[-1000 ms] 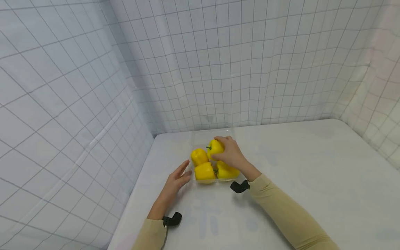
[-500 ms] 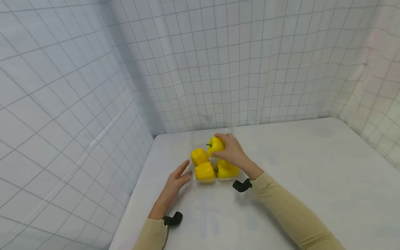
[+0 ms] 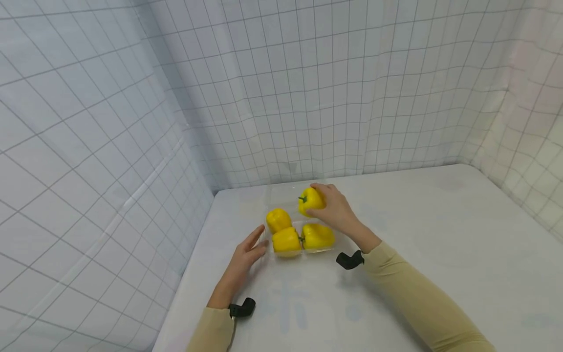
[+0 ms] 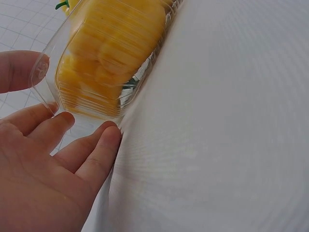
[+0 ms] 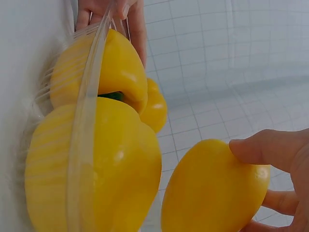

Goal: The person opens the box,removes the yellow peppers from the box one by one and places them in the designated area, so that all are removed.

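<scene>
With our right fingers (image 5: 282, 201) curved round one yellow pepper (image 3: 310, 201), we should clear the lower peppers (image 3: 318, 236) gently, our loosely spread left fingers (image 4: 89, 152) steadying the container (image 5: 82, 145) just beside them.

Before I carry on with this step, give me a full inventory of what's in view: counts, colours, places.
Container: one, clear plastic, on the table
Lid-like piece: one, clear, at the container's far side
Peppers in the container: three, yellow, two toward the left, one at near right
Held pepper: one, yellow with green stem, in the right hand, apart from the others
Table: one, white, under everything
Gridded sheeting: white with dark lines, behind and at both sides
Wrist devices: two, black, one per wrist
Sleeves: two, beige, on both arms
Left hand: one, at the container's left end
Right hand: one, gripping the held pepper
</scene>
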A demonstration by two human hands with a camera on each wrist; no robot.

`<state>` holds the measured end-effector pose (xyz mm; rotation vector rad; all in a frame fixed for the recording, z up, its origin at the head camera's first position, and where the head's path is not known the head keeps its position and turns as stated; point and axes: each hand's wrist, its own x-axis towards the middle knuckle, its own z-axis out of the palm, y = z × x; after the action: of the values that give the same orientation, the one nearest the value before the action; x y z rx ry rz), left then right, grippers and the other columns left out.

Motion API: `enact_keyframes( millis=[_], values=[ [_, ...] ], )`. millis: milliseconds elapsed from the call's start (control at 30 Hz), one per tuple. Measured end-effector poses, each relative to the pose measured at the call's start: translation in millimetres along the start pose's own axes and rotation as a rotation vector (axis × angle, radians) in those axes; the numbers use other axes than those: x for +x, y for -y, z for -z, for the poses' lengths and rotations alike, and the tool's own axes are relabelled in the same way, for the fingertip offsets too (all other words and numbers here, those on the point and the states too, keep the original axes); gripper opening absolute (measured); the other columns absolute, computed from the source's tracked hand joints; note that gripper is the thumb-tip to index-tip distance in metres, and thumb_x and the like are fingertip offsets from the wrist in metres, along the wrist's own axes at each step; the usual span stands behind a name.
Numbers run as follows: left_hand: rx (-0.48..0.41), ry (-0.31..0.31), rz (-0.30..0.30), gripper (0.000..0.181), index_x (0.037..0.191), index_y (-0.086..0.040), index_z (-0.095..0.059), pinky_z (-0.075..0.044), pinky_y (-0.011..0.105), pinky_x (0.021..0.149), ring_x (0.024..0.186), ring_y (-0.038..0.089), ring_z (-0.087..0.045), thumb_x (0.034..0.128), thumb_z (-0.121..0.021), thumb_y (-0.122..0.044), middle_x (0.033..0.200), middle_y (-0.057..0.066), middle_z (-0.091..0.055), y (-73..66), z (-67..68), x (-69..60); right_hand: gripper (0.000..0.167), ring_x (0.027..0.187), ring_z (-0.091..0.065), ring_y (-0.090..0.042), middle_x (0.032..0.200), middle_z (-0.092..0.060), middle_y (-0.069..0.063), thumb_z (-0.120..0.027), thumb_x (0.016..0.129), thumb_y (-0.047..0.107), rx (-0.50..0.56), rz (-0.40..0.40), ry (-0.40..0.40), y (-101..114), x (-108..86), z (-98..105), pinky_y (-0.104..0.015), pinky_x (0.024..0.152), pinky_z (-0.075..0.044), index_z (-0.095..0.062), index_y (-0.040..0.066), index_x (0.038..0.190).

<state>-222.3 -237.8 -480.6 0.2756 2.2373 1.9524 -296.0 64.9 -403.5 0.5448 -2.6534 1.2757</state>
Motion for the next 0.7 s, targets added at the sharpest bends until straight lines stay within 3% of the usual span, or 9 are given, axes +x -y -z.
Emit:
enact_keyframes(
  millis=[367, 700],
  values=[
    [0.02, 0.004, -0.013, 0.063, 0.16, -0.02, -0.028, -0.027, 0.056, 0.115, 0.143, 0.028, -0.04, 0.1036, -0.055, -0.018, 0.164, -0.004, -0.026, 1.3, 1.9, -0.9, 0.074, 0.124, -0.052, -0.027, 0.142, -0.048, -0.009, -0.08, 0.088, 0.029, 0.04, 0.051, -0.016, -3.3, -12.4, 15.8, -0.049, 0.103, -0.046, -0.044, 0.016, 0.152],
    [0.034, 0.007, 0.007, 0.064, 0.161, -0.023, -0.028, -0.029, 0.052, 0.115, 0.141, 0.022, -0.042, 0.1039, -0.057, -0.021, 0.162, -0.012, -0.027, 0.0, 1.2, -1.3, 0.074, 0.128, -0.05, -0.027, 0.145, -0.047, -0.007, -0.08, 0.089, 0.029, 0.062, 0.09, -0.054, -16.0, -25.4, 29.0, -0.05, 0.1, -0.048, -0.044, 0.016, 0.152]
  ],
)
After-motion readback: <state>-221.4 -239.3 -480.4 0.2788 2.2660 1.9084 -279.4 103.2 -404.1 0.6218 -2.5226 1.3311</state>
